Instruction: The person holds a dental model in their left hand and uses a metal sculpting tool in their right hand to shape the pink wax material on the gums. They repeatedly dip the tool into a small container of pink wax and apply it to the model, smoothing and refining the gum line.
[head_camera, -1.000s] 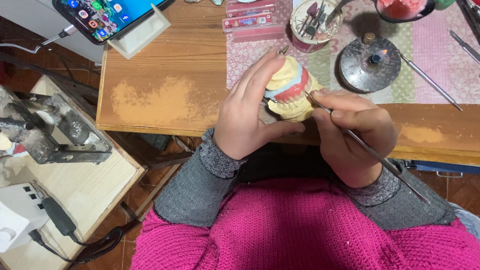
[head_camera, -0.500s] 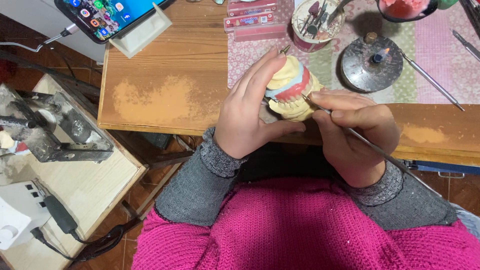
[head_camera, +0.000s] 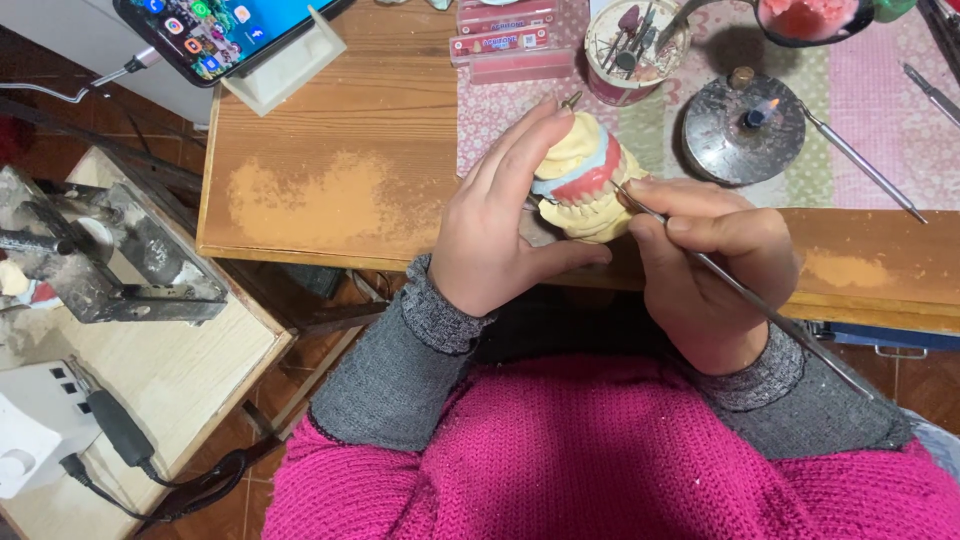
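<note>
My left hand (head_camera: 505, 225) grips a yellow plaster dental model (head_camera: 585, 180) with pink wax gums and white teeth, held just above the front edge of the wooden desk (head_camera: 340, 190). My right hand (head_camera: 715, 270) is closed around a thin metal carving tool (head_camera: 740, 290). The tool's tip touches the model's right side at the tooth line. Its long handle runs back past my wrist toward my grey sleeve.
On the desk sit a small lit burner on a round metal base (head_camera: 745, 130), a cup of burs and tools (head_camera: 630, 40), pink flat boxes (head_camera: 510, 40), a loose metal instrument (head_camera: 860, 165) and a phone on a stand (head_camera: 235, 35). A side table at left carries a metal press (head_camera: 90, 260).
Both hands and the model stay in nearly the same place; the tool tip shifts only slightly against the teeth.
</note>
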